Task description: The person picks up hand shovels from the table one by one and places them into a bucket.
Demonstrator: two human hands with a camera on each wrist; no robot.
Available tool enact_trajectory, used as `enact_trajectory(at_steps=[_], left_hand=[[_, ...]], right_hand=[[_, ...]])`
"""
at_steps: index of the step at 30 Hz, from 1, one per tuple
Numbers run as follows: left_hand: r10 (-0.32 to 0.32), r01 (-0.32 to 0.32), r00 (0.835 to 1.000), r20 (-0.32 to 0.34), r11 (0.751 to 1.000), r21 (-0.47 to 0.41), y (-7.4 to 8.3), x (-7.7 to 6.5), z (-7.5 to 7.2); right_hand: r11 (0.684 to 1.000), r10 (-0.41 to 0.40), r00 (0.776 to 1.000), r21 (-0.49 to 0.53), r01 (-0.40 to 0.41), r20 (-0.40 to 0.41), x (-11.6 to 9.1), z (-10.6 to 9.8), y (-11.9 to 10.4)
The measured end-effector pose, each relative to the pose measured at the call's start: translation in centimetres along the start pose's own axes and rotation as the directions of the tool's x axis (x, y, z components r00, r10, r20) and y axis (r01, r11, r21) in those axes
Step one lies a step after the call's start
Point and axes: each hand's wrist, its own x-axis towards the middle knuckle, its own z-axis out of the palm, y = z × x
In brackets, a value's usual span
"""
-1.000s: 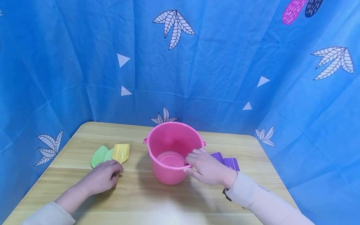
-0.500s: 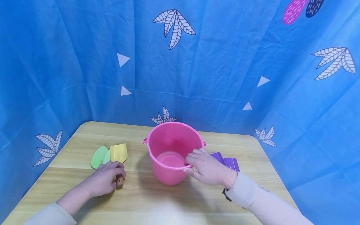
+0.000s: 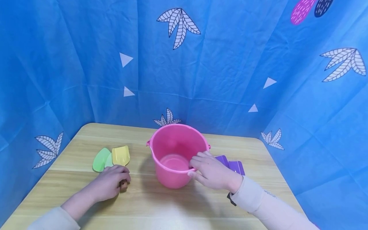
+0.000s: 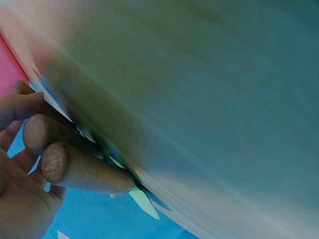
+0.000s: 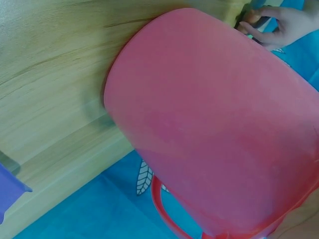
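A pink bucket (image 3: 174, 177) stands upright in the middle of the table, its mouth tipped into view and its inside bare. My right hand (image 3: 211, 169) grips the near right rim, thumb outside and fingers over the edge. To the left, my left hand (image 3: 110, 182) pinches the wooden handle of a yellow toy shovel (image 3: 120, 155) between thumb and fingers. Two green toy shovels, one brighter (image 3: 100, 160) and one paler (image 3: 108, 161), lie beside it, partly hidden by the hand. In the left wrist view, two more wooden handles (image 4: 89, 169) lie against the fingers.
Purple shovel blades (image 3: 236, 167) lie on the wooden table (image 3: 161, 207) right of the bucket, partly covered by the right arm. A blue patterned curtain (image 3: 230, 64) closes off the back and sides. The bucket's carrying handle (image 5: 162, 209) hangs on its far side.
The yellow shovel has shifted slightly left. My left hand has moved a little right along its handle, and the handle's brown end has come into view. My right hand stays on the rim.
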Motion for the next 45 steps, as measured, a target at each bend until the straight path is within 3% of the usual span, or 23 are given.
enact_trajectory(at_steps=[13,19,28,38,45], left_hand=[[0.009,-0.009,1.0,-0.006,1.0,0.028,0.5,0.5,-0.1],[-0.022,0.022,1.0,-0.003,1.0,-0.016,0.5,0.8,-0.2],[-0.003,0.002,1.0,-0.025,0.999,-0.05,0.2,1.3,-0.4],[0.015,-0.022,0.998,-0.063,0.993,-0.118,0.5,2.1,-1.9],[-0.051,0.041,0.997,-0.049,0.98,-0.194,0.7,2.9,-3.2]], right_hand=[[1.0,0.01,1.0,0.005,-0.01,0.011,0.1,-0.1,0.1],[1.0,0.008,1.0,0.008,-0.008,0.008,0.0,-0.1,0.0],[1.0,0.003,1.0,0.006,-0.003,0.006,0.1,-0.1,-0.1],[1.0,0.006,1.0,0.015,-0.006,0.006,0.0,-0.1,-0.1],[1.0,0.006,1.0,0.007,-0.006,0.007,0.0,-0.1,-0.1]])
